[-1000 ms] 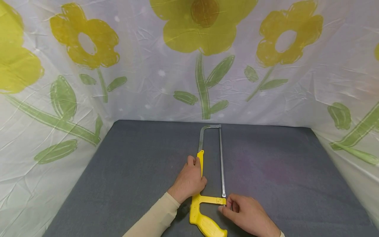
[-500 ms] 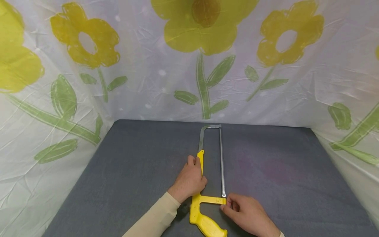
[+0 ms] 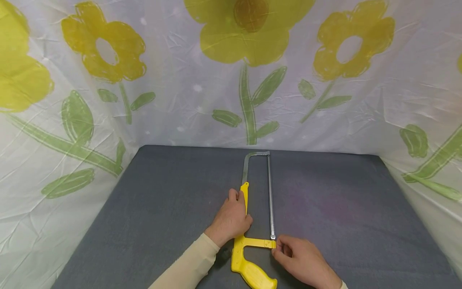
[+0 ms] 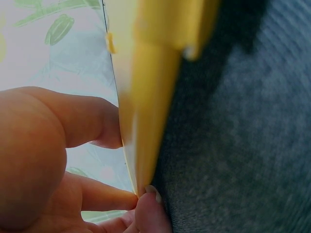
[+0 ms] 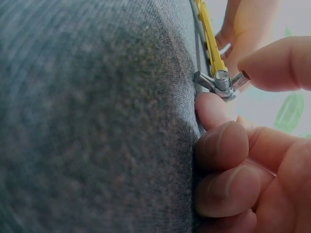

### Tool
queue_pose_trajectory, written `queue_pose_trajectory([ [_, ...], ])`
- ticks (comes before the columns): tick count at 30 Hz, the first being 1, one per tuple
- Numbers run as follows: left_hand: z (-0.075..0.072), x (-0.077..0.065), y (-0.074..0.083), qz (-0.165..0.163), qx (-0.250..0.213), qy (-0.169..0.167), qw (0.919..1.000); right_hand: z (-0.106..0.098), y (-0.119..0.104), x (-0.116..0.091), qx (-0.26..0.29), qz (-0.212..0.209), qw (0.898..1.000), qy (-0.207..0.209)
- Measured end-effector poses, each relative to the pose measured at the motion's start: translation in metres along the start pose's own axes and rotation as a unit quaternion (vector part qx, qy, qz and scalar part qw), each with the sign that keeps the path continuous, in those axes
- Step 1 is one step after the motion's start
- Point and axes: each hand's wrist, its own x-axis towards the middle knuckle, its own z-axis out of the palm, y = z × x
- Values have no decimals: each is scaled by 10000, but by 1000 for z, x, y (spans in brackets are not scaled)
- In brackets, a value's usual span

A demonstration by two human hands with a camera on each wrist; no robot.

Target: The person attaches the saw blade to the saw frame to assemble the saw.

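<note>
A hacksaw with a yellow handle (image 3: 257,276) and a silver blade side (image 3: 270,196) lies on the dark cloth, its handle toward me. My left hand (image 3: 231,216) grips the yellow part of its frame (image 4: 146,107), thumb on one side and fingers on the other. At the handle end of the blade, my right hand (image 3: 303,259) holds a metal wing nut (image 5: 222,87) on a threaded bolt. The thumb touches one wing and a fingertip lies against the nut's other side. The remaining right fingers are curled on the cloth. From the head view the wing nut is hidden by the fingers.
Dark grey cloth (image 3: 173,192) covers the table. A pale curtain (image 3: 173,100) with yellow flowers hangs at the back and along both sides. The hacksaw's far end reaches close to the table's back edge.
My right thumb has slid slightly right and up, nearer the other fingers at the wing nut. My left hand and the hacksaw have stayed in place.
</note>
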Motion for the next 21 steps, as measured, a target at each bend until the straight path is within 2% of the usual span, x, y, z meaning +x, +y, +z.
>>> queue_pose_trajectory([
  [13,1,0,1,-37,42,23,10000,0,1,-1,-58,-236,9995,205],
  [21,1,0,0,-32,54,-41,10000,1,2,0,33,-180,9998,108],
])
